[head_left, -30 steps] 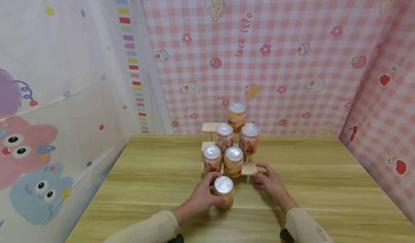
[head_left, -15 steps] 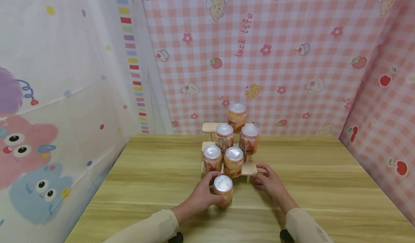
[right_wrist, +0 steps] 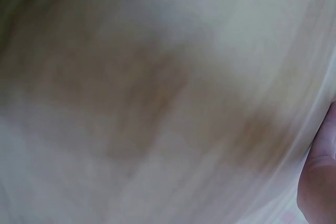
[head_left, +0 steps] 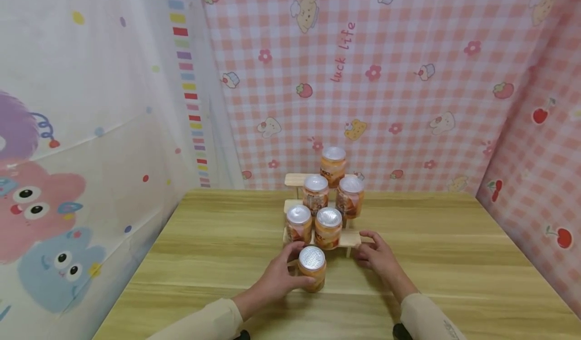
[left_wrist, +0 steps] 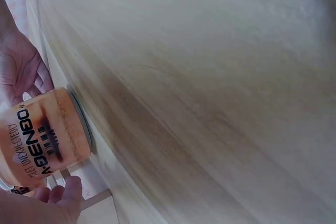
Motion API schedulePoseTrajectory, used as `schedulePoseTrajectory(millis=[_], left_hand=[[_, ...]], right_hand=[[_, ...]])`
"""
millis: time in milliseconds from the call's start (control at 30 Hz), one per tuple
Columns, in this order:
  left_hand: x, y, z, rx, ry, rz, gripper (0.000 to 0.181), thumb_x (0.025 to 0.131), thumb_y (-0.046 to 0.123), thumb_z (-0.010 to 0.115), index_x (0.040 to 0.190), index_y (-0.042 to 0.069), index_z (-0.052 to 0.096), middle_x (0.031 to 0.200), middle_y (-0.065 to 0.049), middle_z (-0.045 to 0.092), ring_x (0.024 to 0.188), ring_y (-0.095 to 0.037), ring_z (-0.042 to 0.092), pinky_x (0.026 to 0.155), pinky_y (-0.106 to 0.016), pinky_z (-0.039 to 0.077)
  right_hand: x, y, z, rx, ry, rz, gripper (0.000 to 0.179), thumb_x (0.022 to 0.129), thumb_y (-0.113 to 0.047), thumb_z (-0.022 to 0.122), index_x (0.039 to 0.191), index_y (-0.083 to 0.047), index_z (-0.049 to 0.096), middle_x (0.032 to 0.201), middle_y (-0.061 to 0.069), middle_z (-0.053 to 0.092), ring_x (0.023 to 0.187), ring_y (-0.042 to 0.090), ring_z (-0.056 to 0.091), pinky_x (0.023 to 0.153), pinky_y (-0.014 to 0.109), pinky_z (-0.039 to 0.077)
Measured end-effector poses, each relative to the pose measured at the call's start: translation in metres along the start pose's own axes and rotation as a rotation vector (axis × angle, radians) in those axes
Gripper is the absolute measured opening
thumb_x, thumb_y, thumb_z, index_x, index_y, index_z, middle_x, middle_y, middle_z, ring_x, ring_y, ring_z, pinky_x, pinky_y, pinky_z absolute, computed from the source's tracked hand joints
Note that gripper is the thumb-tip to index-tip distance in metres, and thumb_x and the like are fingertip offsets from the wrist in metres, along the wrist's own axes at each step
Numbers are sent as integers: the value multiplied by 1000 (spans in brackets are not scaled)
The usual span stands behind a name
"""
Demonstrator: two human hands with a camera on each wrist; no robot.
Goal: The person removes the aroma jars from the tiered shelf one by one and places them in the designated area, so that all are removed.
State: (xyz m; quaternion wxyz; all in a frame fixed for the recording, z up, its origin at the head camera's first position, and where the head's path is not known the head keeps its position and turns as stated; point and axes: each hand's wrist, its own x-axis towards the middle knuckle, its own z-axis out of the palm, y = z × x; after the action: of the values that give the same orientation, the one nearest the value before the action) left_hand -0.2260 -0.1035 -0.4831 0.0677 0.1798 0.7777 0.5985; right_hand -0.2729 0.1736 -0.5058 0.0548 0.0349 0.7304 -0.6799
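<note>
An orange can (head_left: 313, 277) with a silver, textured lid stands upright on the table in front of a three-tier wooden stand (head_left: 351, 238). My left hand (head_left: 276, 281) is curved along the can's left side, index finger behind it and thumb in front. In the left wrist view, a narrow gap shows between the thumb (left_wrist: 73, 187) and the printed can. My right hand (head_left: 379, 257) lies at the stand's right end, fingertips right at the lowest step. The right wrist view catches only part of that hand, at its right edge.
Several matching cans fill the tiers: two low ones (head_left: 298, 229) (head_left: 328, 235), a middle pair (head_left: 315, 199) (head_left: 349, 201), and one on top (head_left: 333, 169). The wood-grain table (head_left: 218, 249) ends at a pink checked cloth (head_left: 399, 98) behind and a white printed cloth (head_left: 113, 178) at left.
My left fingertips have drawn slightly left, away from the can's front and back. The can and my right hand stay nearly where they were; the head view shifts a little.
</note>
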Motion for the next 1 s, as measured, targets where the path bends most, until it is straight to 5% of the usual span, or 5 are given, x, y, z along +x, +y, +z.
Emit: schedulePoseTrajectory(millis=[367,567,1000], left_hand=[[-3,0,-1,-74,5,-4,59,83,2,79,133,-1,48,126,-16,57,118,-35,55,96,-47,50],[-8,5,-9,1,54,-6,57,87,15,78,134,1,50,124,-12,58,120,-33,53,95,-44,50],[-4,46,-18,18,70,77,49,91,11,72,134,-1,52,125,-20,59,119,-36,54,95,-47,48]], right_hand=[[-3,3,0,-8,18,0,42,98,-4,53,138,1,41,123,29,58,89,23,65,77,37,56],[1,0,1,-6,11,-13,43,98,-5,54,138,0,41,126,31,56,88,23,65,76,36,56],[3,1,-1,-3,-14,10,44,100,-8,54,140,0,37,129,32,53,88,22,64,77,38,56]])
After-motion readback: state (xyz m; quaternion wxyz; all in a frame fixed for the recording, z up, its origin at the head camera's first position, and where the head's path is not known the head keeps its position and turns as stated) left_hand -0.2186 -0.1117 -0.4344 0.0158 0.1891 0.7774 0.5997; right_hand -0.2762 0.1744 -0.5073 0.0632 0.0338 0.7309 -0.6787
